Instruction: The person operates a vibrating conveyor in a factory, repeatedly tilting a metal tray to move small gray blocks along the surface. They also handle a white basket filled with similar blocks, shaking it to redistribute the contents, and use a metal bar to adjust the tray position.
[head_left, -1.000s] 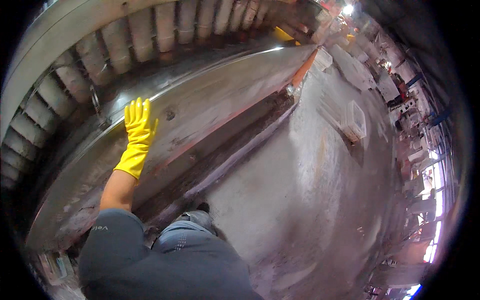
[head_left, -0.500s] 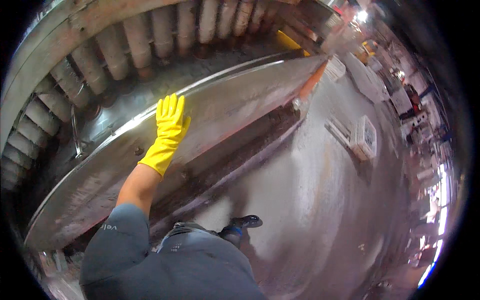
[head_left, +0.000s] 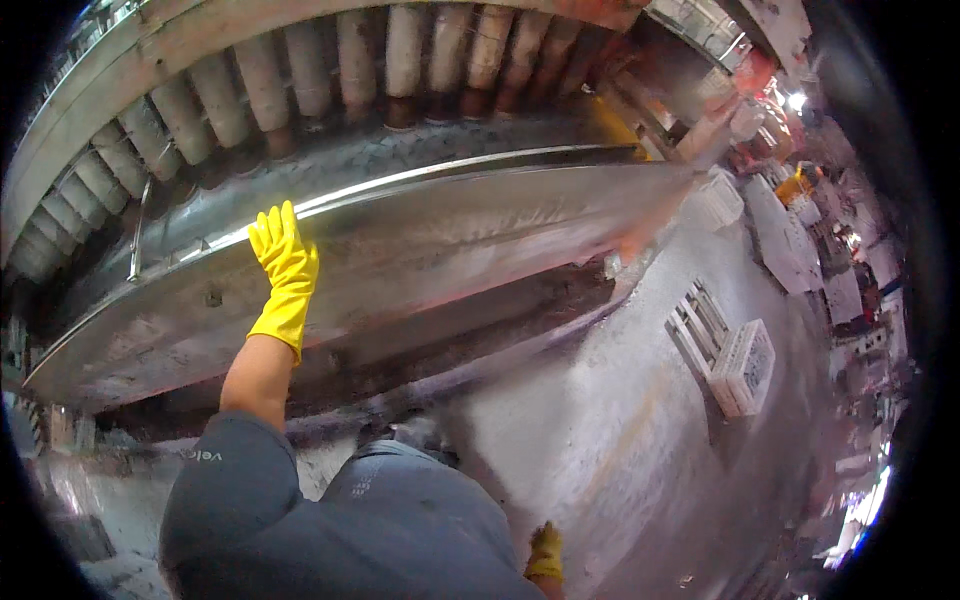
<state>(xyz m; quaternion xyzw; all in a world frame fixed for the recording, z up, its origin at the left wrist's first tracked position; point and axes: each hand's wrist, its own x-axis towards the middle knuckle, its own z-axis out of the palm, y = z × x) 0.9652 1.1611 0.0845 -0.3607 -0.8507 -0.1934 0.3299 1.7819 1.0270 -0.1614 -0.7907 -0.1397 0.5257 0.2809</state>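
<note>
My left hand [head_left: 283,275], in a yellow rubber glove, reaches forward to the upper rim of a long metal side panel [head_left: 450,225]. Its fingers are stretched out, with the tips at the rim, and nothing shows in its grasp. Whether they press on the metal or hover just over it, I cannot tell. Low in the picture, beside my body, hangs my right hand [head_left: 545,552] in a yellow glove. It is over the floor, and its fingers are too small and blurred to read.
Beyond the panel runs a bank of thick, worn rollers [head_left: 265,85] under a metal beam. On the wet grey floor [head_left: 600,420] to the right stand a white plastic crate [head_left: 742,368] and a slatted pallet [head_left: 697,322]. More crates and clutter line the far right.
My view has turned, and the crate and pallet appear lower. My left hand remains by the rim, farther left in the picture. My right hand has come into view at the bottom.
</note>
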